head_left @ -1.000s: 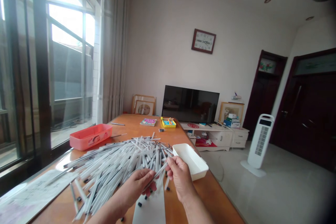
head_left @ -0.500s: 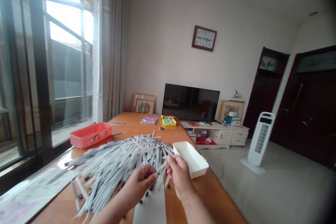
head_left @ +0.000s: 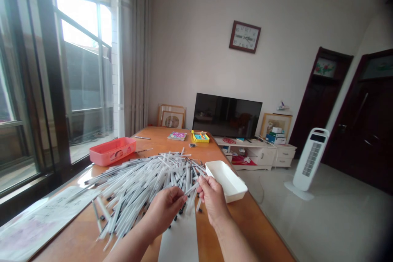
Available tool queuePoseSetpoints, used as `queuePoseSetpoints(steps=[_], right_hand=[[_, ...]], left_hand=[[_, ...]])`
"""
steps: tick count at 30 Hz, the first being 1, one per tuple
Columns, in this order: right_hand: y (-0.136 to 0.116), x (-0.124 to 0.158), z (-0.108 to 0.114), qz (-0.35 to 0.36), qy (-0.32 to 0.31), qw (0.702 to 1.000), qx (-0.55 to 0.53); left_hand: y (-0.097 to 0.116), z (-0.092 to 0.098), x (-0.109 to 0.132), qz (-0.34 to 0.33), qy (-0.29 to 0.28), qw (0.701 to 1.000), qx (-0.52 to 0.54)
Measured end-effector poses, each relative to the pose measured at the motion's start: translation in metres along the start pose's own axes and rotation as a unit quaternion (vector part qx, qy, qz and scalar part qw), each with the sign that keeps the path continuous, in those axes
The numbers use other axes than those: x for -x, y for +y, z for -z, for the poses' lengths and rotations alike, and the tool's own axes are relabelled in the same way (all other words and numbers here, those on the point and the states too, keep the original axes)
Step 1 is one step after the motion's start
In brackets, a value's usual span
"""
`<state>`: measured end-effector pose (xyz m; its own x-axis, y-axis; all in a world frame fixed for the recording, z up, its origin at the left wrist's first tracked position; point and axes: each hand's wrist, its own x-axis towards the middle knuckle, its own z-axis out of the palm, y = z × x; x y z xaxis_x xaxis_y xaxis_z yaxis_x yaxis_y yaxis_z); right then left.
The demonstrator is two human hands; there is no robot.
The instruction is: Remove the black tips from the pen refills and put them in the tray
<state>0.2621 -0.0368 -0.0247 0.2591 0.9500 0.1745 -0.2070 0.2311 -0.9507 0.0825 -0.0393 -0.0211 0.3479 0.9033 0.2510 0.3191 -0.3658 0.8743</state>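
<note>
A translucent pen barrel (head_left: 192, 188) spans the gap between my two hands. One end is pinched by my left hand (head_left: 169, 204), thumb against the fingers. My right hand (head_left: 211, 194) grips the other end, just left of the white tray. Beyond and to the left spreads a large heap of whitish pen barrels (head_left: 144, 180), with dark thin refills among them. Small black pen caps (head_left: 170, 226) lie near my left hand. Under the hands a white paper strip (head_left: 179, 241) runs toward me.
The white plastic tray (head_left: 225, 178) stands by the table's right edge. A red plastic box (head_left: 112, 152) sits at the left, near the window. Farther back lie a booklet (head_left: 177, 136), a yellow box (head_left: 200, 137) and a pen (head_left: 142, 137). A printed sheet (head_left: 43, 221) covers the front left.
The camera view has shifted slightly, so the scene sits a little right and higher. Both hands keep their hold on the pen barrel, with hardly any movement over the table.
</note>
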Motion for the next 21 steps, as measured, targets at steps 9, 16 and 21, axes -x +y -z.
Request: queuePoseSetpoints(steps=[9, 16, 21], right_hand=[[-0.009, 0.001, 0.001, -0.038, -0.033, 0.996, -0.079], [-0.014, 0.005, 0.001, -0.030, -0.055, 0.997, -0.053], [-0.008, 0.005, -0.001, -0.026, -0.009, 0.999, -0.031]], left_hand=[[0.000, -0.001, -0.002, 0.032, -0.033, 0.995, 0.087], [0.007, 0.002, 0.001, 0.029, -0.053, 0.994, 0.092], [0.011, 0.005, 0.004, -0.019, 0.015, 0.997, -0.067]])
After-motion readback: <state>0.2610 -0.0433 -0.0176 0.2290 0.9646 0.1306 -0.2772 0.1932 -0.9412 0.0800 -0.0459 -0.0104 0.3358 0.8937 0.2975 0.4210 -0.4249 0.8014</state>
